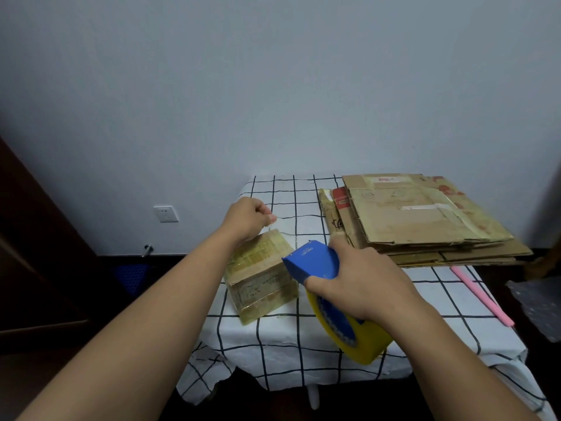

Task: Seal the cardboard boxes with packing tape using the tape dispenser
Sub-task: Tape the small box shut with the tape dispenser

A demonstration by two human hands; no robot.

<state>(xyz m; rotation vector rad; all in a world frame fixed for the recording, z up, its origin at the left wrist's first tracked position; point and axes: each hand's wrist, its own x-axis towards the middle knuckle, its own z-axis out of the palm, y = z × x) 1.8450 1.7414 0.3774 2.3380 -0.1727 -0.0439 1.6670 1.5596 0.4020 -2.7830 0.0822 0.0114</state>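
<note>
A small cardboard box, heavily wrapped in clear tape, sits on the checked tablecloth near the table's left edge. My right hand grips a blue tape dispenser that carries a yellow roll of tape, just right of the box. My left hand hovers above the box's far corner and pinches the free end of a clear tape strip that stretches from the dispenser.
A stack of flattened cardboard boxes fills the table's back right. A pink stick lies along the right edge. Bubble wrap sits off the table at right. A wall socket and dark furniture are at left.
</note>
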